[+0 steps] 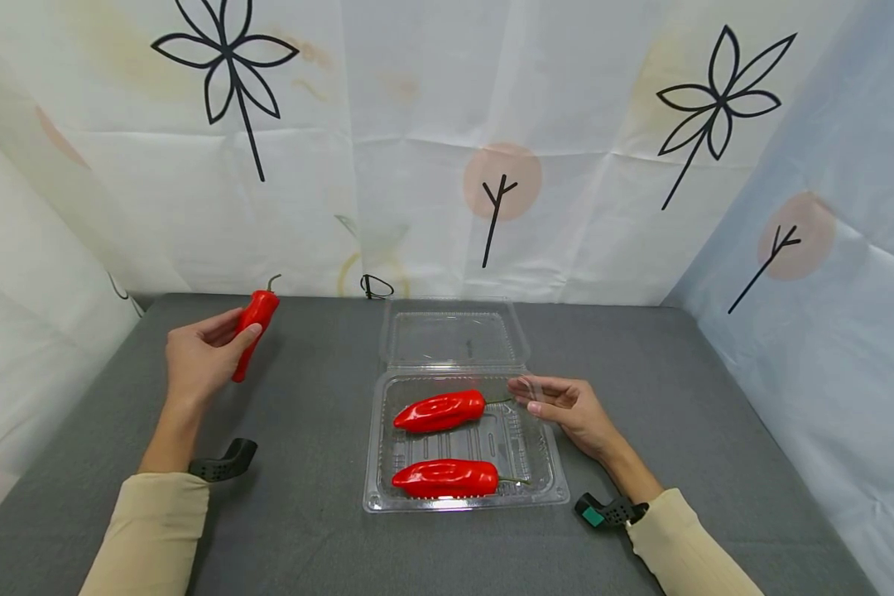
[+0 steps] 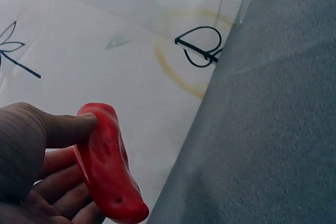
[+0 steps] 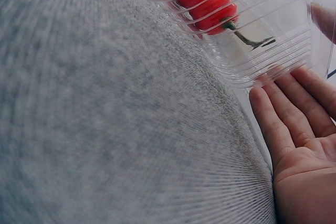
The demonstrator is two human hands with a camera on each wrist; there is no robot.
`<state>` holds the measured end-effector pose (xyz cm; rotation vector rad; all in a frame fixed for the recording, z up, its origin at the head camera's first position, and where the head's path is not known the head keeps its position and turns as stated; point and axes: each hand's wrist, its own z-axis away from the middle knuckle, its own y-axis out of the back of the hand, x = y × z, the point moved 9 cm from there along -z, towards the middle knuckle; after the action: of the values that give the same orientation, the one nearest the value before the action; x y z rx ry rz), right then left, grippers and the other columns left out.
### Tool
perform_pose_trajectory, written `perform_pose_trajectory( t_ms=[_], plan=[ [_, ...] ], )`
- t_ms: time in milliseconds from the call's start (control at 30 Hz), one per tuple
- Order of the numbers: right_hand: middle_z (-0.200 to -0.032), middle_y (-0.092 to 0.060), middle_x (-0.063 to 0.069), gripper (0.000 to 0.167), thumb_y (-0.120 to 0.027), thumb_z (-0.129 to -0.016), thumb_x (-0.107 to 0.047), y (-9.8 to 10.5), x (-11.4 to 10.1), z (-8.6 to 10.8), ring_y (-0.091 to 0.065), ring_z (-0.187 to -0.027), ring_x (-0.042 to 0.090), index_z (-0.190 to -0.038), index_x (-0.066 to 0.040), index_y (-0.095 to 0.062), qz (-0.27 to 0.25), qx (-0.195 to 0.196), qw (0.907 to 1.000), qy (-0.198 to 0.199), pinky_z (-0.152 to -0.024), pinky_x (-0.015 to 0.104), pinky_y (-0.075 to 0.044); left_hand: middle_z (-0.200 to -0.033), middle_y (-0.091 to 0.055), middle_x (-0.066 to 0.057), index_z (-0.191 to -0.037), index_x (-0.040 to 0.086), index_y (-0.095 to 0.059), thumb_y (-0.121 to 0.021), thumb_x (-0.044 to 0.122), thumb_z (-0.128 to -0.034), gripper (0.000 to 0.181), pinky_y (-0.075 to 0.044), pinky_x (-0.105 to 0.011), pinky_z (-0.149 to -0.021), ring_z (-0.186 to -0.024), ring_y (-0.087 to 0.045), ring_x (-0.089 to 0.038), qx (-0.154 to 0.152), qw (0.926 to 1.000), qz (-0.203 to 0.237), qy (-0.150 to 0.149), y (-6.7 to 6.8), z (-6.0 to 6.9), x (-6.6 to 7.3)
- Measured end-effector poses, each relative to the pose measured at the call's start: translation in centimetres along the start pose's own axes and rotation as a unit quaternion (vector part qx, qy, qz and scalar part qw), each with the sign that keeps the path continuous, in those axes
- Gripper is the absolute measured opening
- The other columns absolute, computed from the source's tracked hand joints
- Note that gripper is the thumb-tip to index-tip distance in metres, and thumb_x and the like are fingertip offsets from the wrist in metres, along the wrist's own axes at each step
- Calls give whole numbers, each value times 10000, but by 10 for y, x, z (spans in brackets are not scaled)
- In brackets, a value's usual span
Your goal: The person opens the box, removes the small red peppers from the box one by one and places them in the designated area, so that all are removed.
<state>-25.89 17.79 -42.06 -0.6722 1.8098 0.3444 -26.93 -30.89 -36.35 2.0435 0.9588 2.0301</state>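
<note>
My left hand (image 1: 204, 356) pinches a red pepper (image 1: 257, 319) between thumb and fingers, above the left of the table, its stem pointing up. In the left wrist view the thumb presses the near side of that pepper (image 2: 107, 161). Two more red peppers, an upper one (image 1: 441, 411) and a lower one (image 1: 447, 478), lie in a clear plastic container (image 1: 465, 503). At its right wall my right hand (image 1: 574, 412) touches the edge with fingers nearly straight. The right wrist view shows the fingertips of that hand (image 3: 299, 124) against the ribbed wall.
The container's clear lid (image 1: 450, 339) lies folded back behind it. Grey cloth covers the table (image 1: 305, 463). White patterned fabric (image 1: 417, 165) hangs behind and at both sides. Both wrists carry black straps with devices.
</note>
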Motion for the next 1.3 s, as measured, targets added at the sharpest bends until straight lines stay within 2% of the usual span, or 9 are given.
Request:
perform_pose_trajectory(
  t_ms=[200,400,533,633,700,833,967,1300],
  plan=[
    [-1331,-600,295,427,-593,-952,118,0,1,0,-611,-1246,314,-1320,274,-444,-24,7,10000,-22,-1030,368,-483,-1371,-595,-238,-1444,50,-561,-645,364,-987,562,-489,-549,-986,-1251,-592,-388,145,9994,-327,-11,3,-4,-11],
    [-1334,-600,291,425,-587,-952,126,0,1,1,-609,-1249,317,-1323,274,-440,-26,-27,10000,-7,-1032,373,-481,-1358,-602,-244,-1443,59,-566,-639,360,-988,550,-508,-531,-978,-1249,-590,-390,197,9979,-578,229,3,-8,-24],
    [-1334,-604,284,424,-588,-953,124,0,1,1,-609,-1249,318,-1323,271,-444,-17,-24,10000,-1,-1032,372,-482,-1345,-605,-259,-1441,49,-564,-630,362,-992,552,-523,-438,-900,-1241,-582,-409,179,9965,-751,305,3,-9,-30],
    [-1332,-607,281,422,-590,-952,123,1,2,1,-611,-1246,320,-1325,265,-452,-1,-5,10000,-18,-1030,371,-483,-1324,-611,-275,-1425,25,-574,-631,349,-992,544,-495,-353,-814,-1222,-582,-423,216,9957,-864,243,4,-9,-31],
    [-1331,-606,284,420,-588,-952,126,1,2,1,-612,-1244,321,-1326,262,-454,8,-5,10000,-16,-1030,371,-484,-1309,-614,-287,-1411,6,-581,-632,332,-993,532,-481,-350,-800,-1215,-578,-433,262,9950,-951,176,5,-8,-31],
    [-1334,-598,296,419,-582,-953,130,0,1,0,-609,-1247,325,-1326,265,-450,10,-33,10000,8,-1031,377,-483,-1308,-605,-305,-1402,-24,-576,-624,299,-997,520,-487,-465,-867,-1221,-547,-461,288,9932,-1122,134,5,-8,-33],
    [-1333,-599,294,420,-584,-952,128,0,1,0,-610,-1244,329,-1325,268,-448,15,-34,10000,10,-1030,381,-483,-1328,-579,-322,-1409,-44,-553,-617,287,-999,531,-439,-574,-934,-1238,-492,-495,217,9919,-1238,175,3,-9,-37],
    [-1329,-604,292,424,-596,-949,123,1,2,1,-617,-1235,328,-1328,256,-461,110,-1,9999,-24,-1025,383,-487,-1333,-578,-322,-1377,-69,-573,-620,266,-996,510,-414,-610,-961,-1230,-485,-504,272,9888,-1448,238,-2,-10,-47]
  ],
)
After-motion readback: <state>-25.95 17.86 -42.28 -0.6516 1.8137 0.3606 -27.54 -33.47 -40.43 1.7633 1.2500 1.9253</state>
